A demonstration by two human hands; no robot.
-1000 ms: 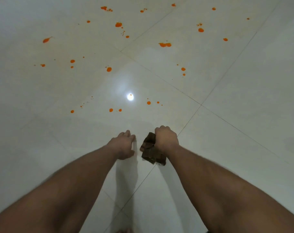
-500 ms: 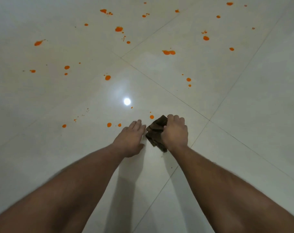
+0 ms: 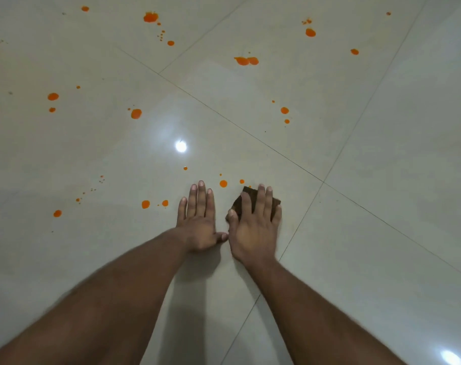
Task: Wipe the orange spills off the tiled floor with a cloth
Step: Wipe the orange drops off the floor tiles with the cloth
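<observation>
Right hand (image 3: 253,227) presses flat, fingers straight, on the brown cloth (image 3: 246,197) near-centre; left hand (image 3: 199,219) rests empty and flat on the floor (image 3: 382,233); wiping risks smearing adjacent orange drops (image 3: 223,183) across tiles.

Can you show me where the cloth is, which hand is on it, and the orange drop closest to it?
brown cloth (image 3: 250,193): head view, its far corner.
right hand (image 3: 253,227): head view, its back.
nearest orange drop (image 3: 241,181): head view, its centre.
</observation>
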